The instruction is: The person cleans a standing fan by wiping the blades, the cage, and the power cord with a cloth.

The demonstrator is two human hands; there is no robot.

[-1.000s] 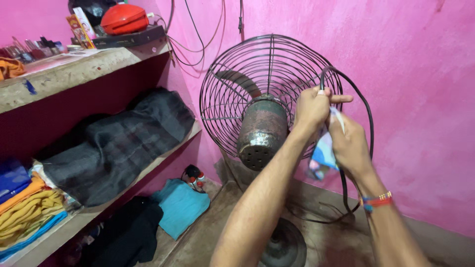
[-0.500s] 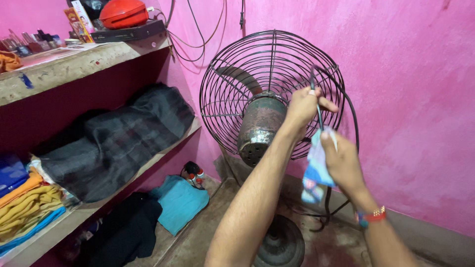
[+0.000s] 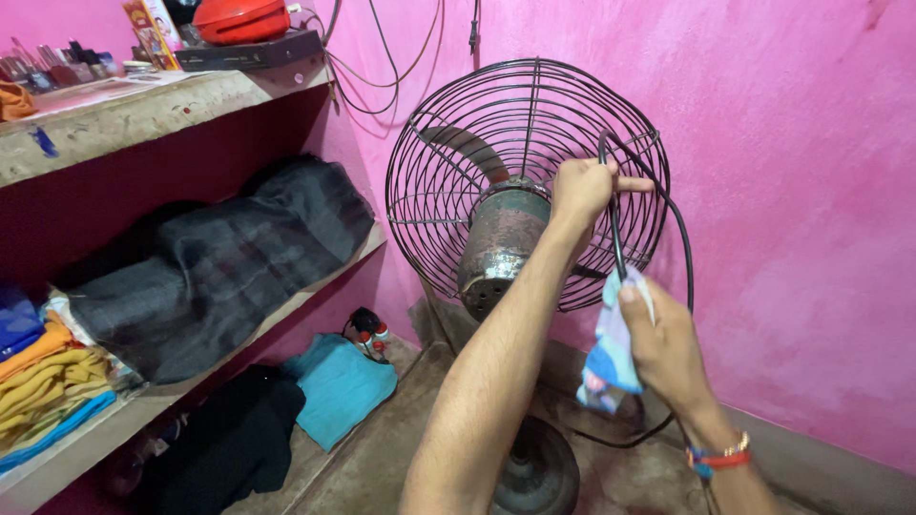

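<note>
A pedestal fan with a dark wire cage (image 3: 496, 133) and rusty motor housing (image 3: 501, 243) stands against the pink wall on a round base (image 3: 536, 472). My left hand (image 3: 580, 188) pinches the fan's black power cord (image 3: 615, 224) up near the cage. Lower down, my right hand (image 3: 668, 348) holds a light blue cloth (image 3: 609, 358) wrapped around the same cord. The cord loops from the cage's right side down toward the floor.
To the left are stone shelves (image 3: 143, 110): a red object (image 3: 239, 19) and small bottles on top, a dark folded blanket (image 3: 219, 262) and folded clothes (image 3: 38, 372) below. A turquoise cloth (image 3: 339, 386) and black garment (image 3: 234, 443) lie on the floor.
My right hand has slid down the cord with the cloth, away from my left hand, which stays near the cage. The view has shifted slightly.
</note>
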